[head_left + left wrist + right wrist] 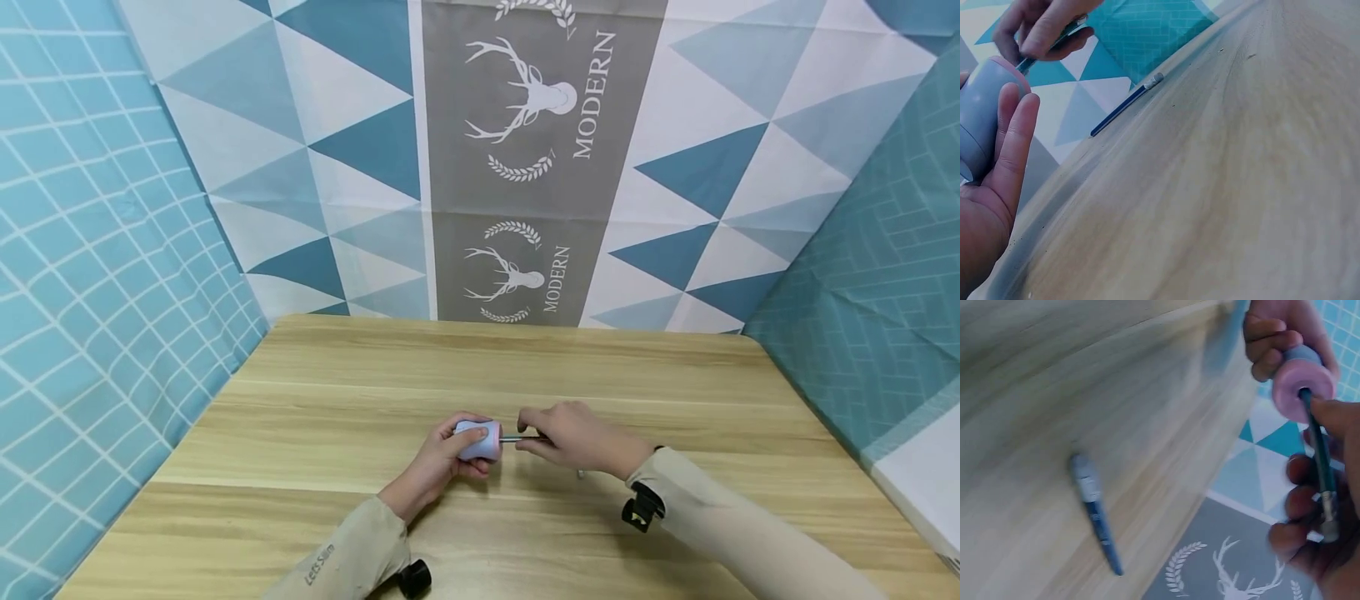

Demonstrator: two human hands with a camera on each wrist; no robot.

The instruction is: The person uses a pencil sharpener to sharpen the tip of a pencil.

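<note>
My left hand grips a pale blue pencil sharpener with a pink end, thumb on top and fingers beneath. In the right wrist view that pink end has a round hole, and the tip of a dark green pencil sits in it. My right hand pinches this pencil by thumb and fingers; its metal eraser ferrule lies towards the palm. The tip inside the hole is hidden. A second pencil, dark blue with a silvery end, lies on the tabletop near my right hand.
The wooden table carries everything. Patterned cloth hangs behind its far edge, with blue tile-print cloth at the left and teal cloth at the right. Something white stands by the right edge.
</note>
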